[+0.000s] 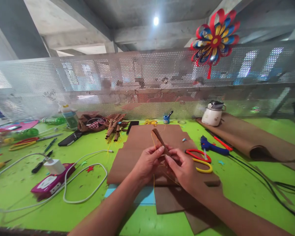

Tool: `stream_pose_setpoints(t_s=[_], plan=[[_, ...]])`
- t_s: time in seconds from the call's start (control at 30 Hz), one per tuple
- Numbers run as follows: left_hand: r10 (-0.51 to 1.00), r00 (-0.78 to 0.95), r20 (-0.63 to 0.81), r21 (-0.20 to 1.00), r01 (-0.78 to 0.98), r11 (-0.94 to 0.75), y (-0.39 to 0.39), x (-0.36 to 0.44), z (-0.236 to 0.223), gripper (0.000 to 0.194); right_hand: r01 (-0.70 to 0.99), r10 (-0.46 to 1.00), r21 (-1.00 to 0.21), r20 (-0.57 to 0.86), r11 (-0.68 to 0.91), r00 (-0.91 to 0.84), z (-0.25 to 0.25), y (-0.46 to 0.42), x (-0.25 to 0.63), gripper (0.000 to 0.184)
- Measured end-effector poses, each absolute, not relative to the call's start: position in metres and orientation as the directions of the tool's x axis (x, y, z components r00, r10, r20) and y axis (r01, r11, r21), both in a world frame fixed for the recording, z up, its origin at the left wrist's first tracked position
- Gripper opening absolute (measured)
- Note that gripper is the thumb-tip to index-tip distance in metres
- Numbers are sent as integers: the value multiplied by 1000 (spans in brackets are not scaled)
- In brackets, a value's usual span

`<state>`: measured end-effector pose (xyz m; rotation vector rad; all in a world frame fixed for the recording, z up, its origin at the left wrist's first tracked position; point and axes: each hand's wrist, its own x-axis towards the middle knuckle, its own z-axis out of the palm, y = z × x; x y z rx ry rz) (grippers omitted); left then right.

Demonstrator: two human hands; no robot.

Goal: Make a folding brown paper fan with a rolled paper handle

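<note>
Between my two hands is a narrow rolled piece of brown paper point(158, 137), its top end pointing up and away. My left hand point(149, 160) pinches it from the left with thumb and fingers. From the right, my right hand point(180, 164) closes its fingers on the lower part, which is mostly hidden. A thin yellow thread point(154, 186) hangs down below the left hand. Under both hands lie stacked sheets of brown paper point(127, 160). Red-and-yellow-handled scissors point(203, 166) rest just right of my right hand.
A blue glue gun point(213, 147) with a black cord lies to the right, near a large brown paper roll point(255, 137) and a white jug point(212, 114). At left are a purple power strip point(48, 186), white cable and phone point(70, 138). Several tied paper rolls point(111, 127) lie behind.
</note>
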<state>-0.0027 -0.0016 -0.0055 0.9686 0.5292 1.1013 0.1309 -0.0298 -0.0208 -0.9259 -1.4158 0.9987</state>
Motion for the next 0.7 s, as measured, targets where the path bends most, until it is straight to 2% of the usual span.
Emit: stream_pose_setpoints(t_s=[0.17, 0.23, 0.33, 0.43, 0.5, 0.57, 0.7], plan=[[910, 405, 91, 871, -475, 124, 3, -4, -10, 24, -73, 961, -969, 246, 238, -130, -22, -32, 128, 29], [916, 394, 80, 867, -481, 132, 5, -5, -9, 23, -39, 961, -973, 231, 228, -150, -21, -32, 129, 30], [921, 383, 68, 861, -490, 140, 6, -8, -5, 21, 166, 944, -933, 297, 319, -143, -19, -29, 134, 34], [916, 396, 63, 863, -482, 150, 6, -10, -1, 19, 424, 887, -797, 461, 430, -31, -14, -21, 145, 42], [905, 423, 42, 877, -450, 170, 4, -11, -1, 20, 516, 842, -727, 539, 453, 22, -12, -15, 153, 41], [889, 457, 15, 895, -402, 192, 3, -10, -1, 21, 506, 834, -727, 551, 464, 27, -11, -8, 159, 37], [867, 498, 4, 921, -340, 191, 0, -9, -2, 21, 328, 867, -818, 498, 472, -5, -11, -2, 161, 27]])
